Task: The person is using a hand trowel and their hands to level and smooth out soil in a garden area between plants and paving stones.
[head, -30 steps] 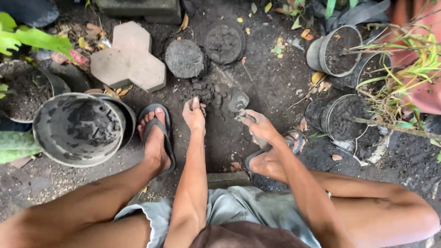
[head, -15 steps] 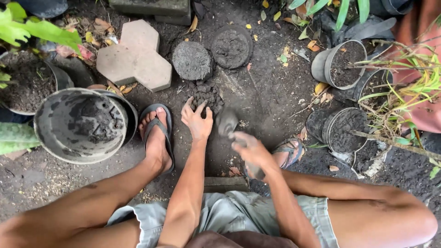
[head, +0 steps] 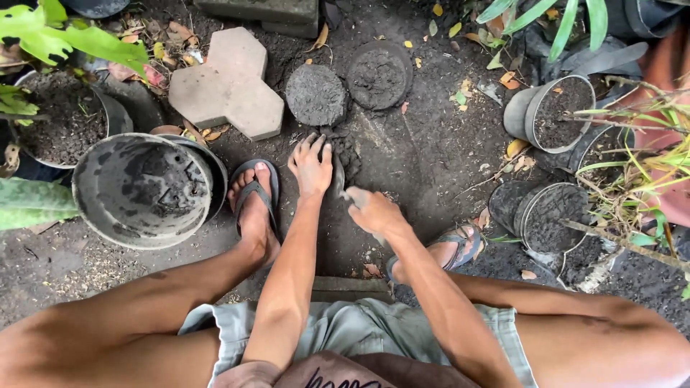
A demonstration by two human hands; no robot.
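- My left hand (head: 310, 167) lies flat, fingers spread, on a soil heap (head: 346, 152) at the centre.
- My right hand (head: 374, 211) grips a trowel (head: 338, 176), its blade just beside the left hand.
- Two round soil cakes (head: 315, 94) sit at twelve o'clock of the hands.
- A big empty pot (head: 140, 190) stands at nine o'clock, beside my left sandal (head: 253, 195).
- Soil-filled pots (head: 550, 113) cluster at three o'clock.
- A paver (head: 228, 85) lies at eleven o'clock.

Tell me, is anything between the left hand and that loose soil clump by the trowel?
Nothing visible. The left hand lies flat on the ground with its fingers reaching the soil clump. The right hand holds the trowel alongside, its blade beside the left palm, not between hand and soil.
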